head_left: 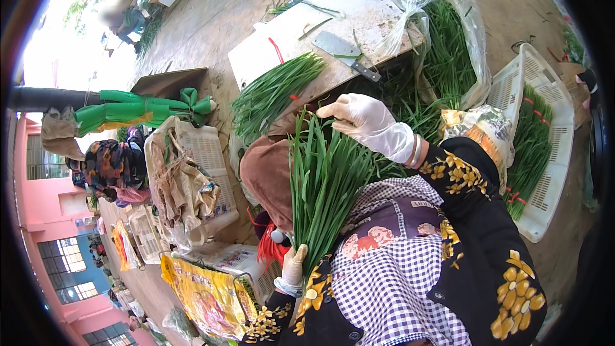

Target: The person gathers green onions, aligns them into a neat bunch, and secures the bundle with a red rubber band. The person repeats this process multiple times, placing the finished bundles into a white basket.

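My left hand (294, 265), in a pale glove, is closed around the lower end of a bunch of long green leaves (326, 178), probably garlic chives. Above the leaf tips, my right hand (365, 122), in a white glove, has its fingers curled, with the thumb side near the tips; whether it pinches a leaf cannot be told. Beyond it, a cleaver (338, 48) lies on a white board (298, 24). At the board's near edge rests another bunch of green leaves (283, 86) with red ties.
An open clear plastic bag (473, 48) of loose leaves stands right of the board. Further right, a white plastic crate (552, 178) holds tied bunches. Red ties (273, 250) hang near my left hand. Left are crates with sacks (185, 187) and a yellow bag (206, 293). Other people are further off.
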`<state>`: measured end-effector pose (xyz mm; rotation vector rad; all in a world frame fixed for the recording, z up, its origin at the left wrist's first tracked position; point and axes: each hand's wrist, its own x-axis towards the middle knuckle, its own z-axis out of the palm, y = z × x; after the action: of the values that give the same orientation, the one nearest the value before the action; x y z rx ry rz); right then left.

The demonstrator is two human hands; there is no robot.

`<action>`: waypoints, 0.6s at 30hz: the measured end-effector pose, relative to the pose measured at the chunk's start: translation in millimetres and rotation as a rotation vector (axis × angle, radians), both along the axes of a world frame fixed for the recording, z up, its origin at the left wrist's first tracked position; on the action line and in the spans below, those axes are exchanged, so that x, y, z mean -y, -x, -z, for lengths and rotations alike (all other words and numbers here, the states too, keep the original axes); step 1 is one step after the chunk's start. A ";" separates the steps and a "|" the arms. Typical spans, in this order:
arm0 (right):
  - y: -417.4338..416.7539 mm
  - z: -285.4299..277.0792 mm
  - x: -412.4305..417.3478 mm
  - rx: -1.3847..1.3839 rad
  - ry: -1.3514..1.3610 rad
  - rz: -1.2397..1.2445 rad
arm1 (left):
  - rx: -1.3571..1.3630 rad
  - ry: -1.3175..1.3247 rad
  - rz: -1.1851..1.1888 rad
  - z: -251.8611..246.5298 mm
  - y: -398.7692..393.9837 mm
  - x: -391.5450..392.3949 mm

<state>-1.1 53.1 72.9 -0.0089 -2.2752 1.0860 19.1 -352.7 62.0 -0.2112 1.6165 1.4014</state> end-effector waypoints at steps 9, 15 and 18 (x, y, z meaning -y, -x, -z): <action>24.2 9.8 -16.7 0.044 -0.285 -0.208 | -0.045 0.036 -0.005 -0.9 -6.5 -5.3; 5.6 9.0 -34.0 0.375 0.617 -0.249 | -0.163 0.091 0.062 0.4 -8.0 -8.4; -1.3 7.8 -38.5 0.470 0.584 -0.232 | -0.191 0.098 0.078 1.0 -9.2 -6.9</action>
<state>0.2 91.7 65.1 -0.2664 -2.2933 2.0168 28.3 -345.8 61.0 -0.0720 1.8328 1.3167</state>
